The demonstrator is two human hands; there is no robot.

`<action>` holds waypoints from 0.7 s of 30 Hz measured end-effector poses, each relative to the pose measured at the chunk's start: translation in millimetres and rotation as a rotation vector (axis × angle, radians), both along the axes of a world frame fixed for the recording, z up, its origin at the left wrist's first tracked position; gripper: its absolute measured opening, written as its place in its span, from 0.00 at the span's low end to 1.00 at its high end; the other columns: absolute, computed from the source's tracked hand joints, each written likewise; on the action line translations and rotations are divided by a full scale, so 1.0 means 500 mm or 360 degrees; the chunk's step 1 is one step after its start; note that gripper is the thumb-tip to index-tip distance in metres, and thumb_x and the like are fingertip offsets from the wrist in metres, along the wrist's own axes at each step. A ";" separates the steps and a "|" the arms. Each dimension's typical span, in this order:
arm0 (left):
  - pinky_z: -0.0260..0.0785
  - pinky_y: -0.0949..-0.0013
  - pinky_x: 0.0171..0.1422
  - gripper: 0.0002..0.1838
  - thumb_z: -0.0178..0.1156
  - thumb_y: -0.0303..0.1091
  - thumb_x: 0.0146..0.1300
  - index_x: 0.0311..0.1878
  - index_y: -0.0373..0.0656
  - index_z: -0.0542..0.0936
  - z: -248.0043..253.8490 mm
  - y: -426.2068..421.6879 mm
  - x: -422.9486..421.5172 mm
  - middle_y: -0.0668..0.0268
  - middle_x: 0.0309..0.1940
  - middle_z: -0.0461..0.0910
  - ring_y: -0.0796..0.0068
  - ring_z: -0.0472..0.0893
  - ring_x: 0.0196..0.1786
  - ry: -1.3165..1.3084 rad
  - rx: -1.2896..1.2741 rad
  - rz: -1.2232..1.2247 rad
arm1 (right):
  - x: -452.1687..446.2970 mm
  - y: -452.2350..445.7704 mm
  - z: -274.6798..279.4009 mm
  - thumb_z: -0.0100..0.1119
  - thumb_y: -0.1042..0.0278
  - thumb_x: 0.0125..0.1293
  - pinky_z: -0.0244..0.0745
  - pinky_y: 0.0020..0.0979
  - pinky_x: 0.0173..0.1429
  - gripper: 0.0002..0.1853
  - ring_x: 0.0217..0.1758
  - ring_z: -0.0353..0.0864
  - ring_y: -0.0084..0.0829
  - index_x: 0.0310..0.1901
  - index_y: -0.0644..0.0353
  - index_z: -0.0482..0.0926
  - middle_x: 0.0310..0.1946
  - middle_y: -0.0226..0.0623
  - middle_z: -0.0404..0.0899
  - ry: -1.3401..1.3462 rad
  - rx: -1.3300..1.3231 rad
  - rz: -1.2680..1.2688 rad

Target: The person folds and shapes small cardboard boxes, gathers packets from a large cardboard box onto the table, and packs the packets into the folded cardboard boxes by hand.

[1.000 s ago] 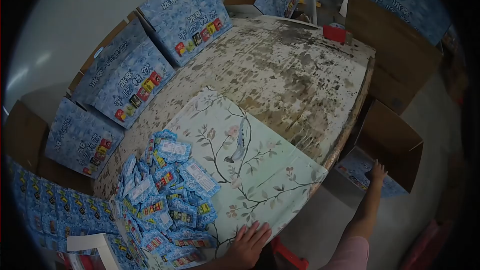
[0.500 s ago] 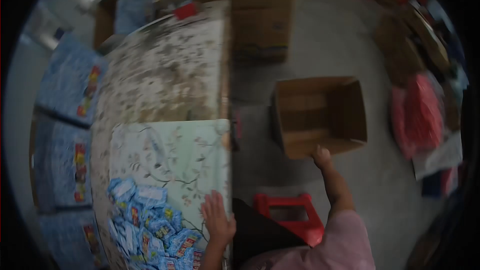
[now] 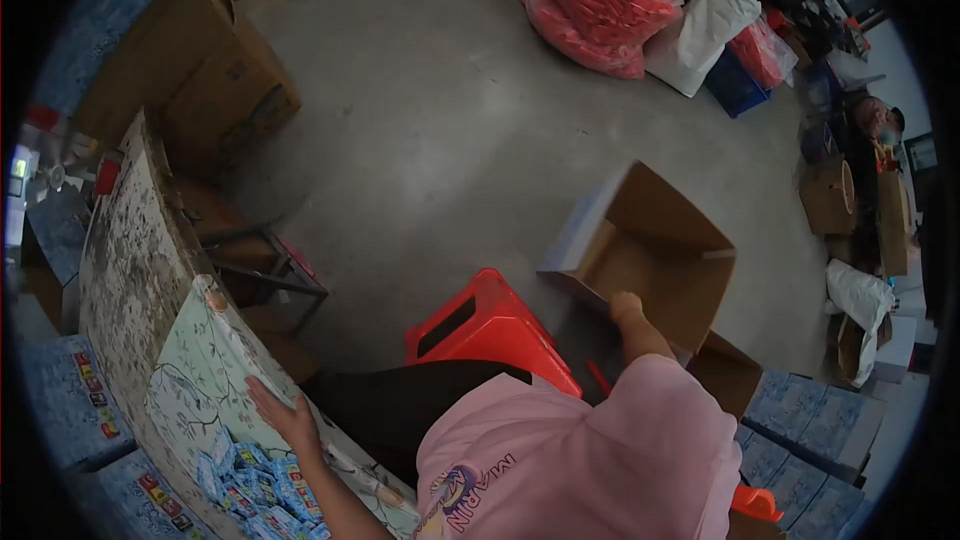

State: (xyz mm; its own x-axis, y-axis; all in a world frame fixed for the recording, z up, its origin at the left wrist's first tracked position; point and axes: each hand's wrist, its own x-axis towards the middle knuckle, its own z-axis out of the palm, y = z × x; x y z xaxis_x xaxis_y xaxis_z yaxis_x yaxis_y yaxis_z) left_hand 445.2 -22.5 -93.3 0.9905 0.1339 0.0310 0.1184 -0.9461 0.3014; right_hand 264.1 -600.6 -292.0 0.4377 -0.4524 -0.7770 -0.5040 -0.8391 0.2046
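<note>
- The right hand (image 3: 627, 309), right of centre in the frame, had its grip clasped on the lower-left rim of a cardboard box (image 3: 660, 245).
- This box sat right of centre, tilted in the view, its brown inside showing and its outer left side pale blue; whether it touched the floor (image 3: 420, 130) could not be told.
- The left hand (image 3: 288, 420), at the lower left, lay flat on a flowered cover (image 3: 195, 365), its grip loose and the fingers stretched out.
- The cover lay over the near part of a stained table (image 3: 135, 240).
- Blue packets (image 3: 255, 492) were heaped on the cover, just below the left hand.
- A red stool (image 3: 490, 325) stood near the centre, between table and box.
- Pink bags (image 3: 605, 15) lay at the top, beside a white sack (image 3: 705, 25).
- Blue cartons (image 3: 800, 430) stood at the lower right.
</note>
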 end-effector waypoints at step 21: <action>0.45 0.45 0.70 0.37 0.60 0.37 0.57 0.68 0.41 0.56 0.110 -0.035 -0.671 0.52 0.70 0.50 0.50 0.51 0.71 -0.0309 -0.0283 0.1189 | 0.351 1.030 0.553 0.59 0.59 0.60 0.70 0.41 0.49 0.18 0.49 0.75 0.47 0.47 0.61 0.75 0.45 0.46 0.76 -0.1502 0.2379 0.1881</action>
State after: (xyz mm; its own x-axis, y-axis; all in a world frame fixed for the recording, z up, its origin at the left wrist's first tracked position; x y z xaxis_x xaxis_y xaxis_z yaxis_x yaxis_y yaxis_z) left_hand 109.8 -40.1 -38.1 0.6155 0.7804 0.1099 0.6330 -0.5727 0.5209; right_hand 439.7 -85.5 -15.5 0.3580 0.8574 0.3697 0.7265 -0.0071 -0.6871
